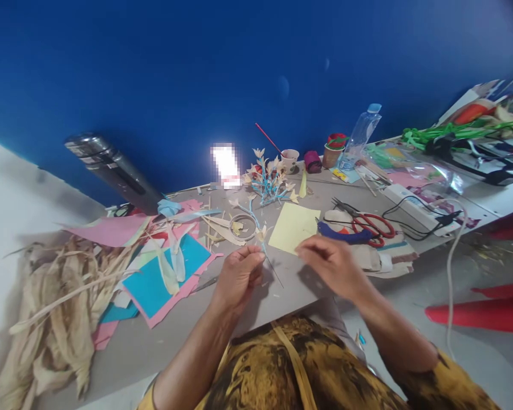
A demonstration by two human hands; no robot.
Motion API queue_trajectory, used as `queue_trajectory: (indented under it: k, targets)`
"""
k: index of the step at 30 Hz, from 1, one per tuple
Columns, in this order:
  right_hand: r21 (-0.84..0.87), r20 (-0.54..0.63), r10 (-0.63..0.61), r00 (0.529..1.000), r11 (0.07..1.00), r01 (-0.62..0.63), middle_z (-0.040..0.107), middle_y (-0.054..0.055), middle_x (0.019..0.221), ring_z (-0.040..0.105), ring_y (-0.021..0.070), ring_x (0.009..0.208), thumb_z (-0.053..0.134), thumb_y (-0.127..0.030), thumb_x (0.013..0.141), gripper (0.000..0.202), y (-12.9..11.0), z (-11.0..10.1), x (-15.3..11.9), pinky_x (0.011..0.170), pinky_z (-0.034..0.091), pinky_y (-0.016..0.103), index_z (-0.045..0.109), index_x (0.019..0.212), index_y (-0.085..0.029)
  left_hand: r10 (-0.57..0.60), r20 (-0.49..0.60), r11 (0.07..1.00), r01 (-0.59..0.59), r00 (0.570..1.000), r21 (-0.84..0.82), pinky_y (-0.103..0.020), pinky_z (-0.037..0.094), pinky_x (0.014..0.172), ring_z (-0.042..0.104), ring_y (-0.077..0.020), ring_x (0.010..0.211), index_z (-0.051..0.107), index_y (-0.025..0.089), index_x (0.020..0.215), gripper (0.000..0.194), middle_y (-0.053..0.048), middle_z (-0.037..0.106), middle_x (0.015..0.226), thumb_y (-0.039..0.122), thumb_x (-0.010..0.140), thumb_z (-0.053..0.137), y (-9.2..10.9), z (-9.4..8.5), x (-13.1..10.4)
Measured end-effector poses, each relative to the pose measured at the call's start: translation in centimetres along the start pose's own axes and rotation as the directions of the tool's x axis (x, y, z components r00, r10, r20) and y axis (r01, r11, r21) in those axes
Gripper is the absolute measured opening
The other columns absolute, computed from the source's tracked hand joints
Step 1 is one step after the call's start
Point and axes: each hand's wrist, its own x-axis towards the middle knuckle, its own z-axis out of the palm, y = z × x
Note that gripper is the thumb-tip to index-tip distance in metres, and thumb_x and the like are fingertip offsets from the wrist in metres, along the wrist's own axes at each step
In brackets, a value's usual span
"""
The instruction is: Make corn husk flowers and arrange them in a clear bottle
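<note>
My left hand [239, 272] pinches a small handmade flower [261, 234] by its stem. The flower has pale cream petals, and its thin stem, partly wrapped in blue, slants down to the right past my fingers. My right hand [331, 263] is closed, thumb and fingertips together, at the lower right corner of a pale yellow paper sheet [294, 228]. Whether those fingertips touch the sheet or hold something small, I cannot make out. Behind the hands stands a bunch of similar flowers [268, 179] with blue stems. A roll of tape [255, 226] lies just beyond my left hand.
At left are dried husks [57, 319], blue paper [154, 293], pink paper [106, 229] and a dark flask [115, 171]. Blue-handled pliers [344, 232] and red-handled scissors [389, 229] lie at right on a cloth. A plastic bottle [361, 136] and power strip [414, 208] are farther right.
</note>
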Motion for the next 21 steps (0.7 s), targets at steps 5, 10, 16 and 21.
queue_trajectory:
  k: [5,10,16,21]
  targets:
    - [0.137,0.106,0.032,0.994,0.989,-0.047,0.067,0.001,0.068,0.054,0.0134,0.059,0.059,-0.035,0.093,0.024,-0.7,3.7,0.0,0.056,0.039,0.025,0.071,0.081,-0.017,-0.017,0.075,0.999,0.019,0.997,-0.029,-0.016,0.021,0.042,0.024,-0.0021,0.043,0.054,0.016,0.070,0.026,0.011,0.035,0.050,0.020,0.061,0.078,-0.1,1.3,-0.4]
    - [-0.416,-0.151,-0.028,0.988,0.908,-0.038,0.073,0.007,0.088,0.062,0.0202,0.077,0.054,-0.022,0.091,0.018,3.4,-2.5,1.0,0.072,0.045,0.030,0.072,0.088,-0.019,0.019,0.023,0.998,-0.017,1.000,-0.055,-0.015,0.021,0.040,0.027,-0.0014,0.043,0.050,0.016,0.066,0.032,0.011,0.035,0.053,0.018,0.060,0.081,0.7,0.5,-0.7]
    - [-0.888,0.142,-0.031,0.989,0.438,0.141,0.069,0.013,0.113,0.055,0.0294,0.110,0.052,-0.003,0.081,0.036,6.8,-9.4,0.5,0.093,0.041,0.037,0.069,0.110,-0.018,0.013,-0.011,0.992,-0.014,1.000,-0.128,-0.014,0.023,0.039,0.031,-0.0016,0.043,0.050,0.016,0.066,0.035,0.011,0.038,0.053,0.018,0.056,0.084,0.1,0.3,0.9]
    - [-0.921,0.191,-0.068,0.979,0.331,0.203,0.067,0.015,0.112,0.054,0.0320,0.109,0.052,-0.010,0.088,0.038,8.4,-9.4,0.4,0.095,0.040,0.041,0.065,0.124,-0.017,-0.033,-0.080,0.988,0.021,0.996,-0.152,-0.017,0.028,0.039,0.043,-0.0049,0.045,0.055,0.018,0.077,0.038,0.009,0.051,0.060,0.016,0.051,0.083,-0.4,1.0,2.2]
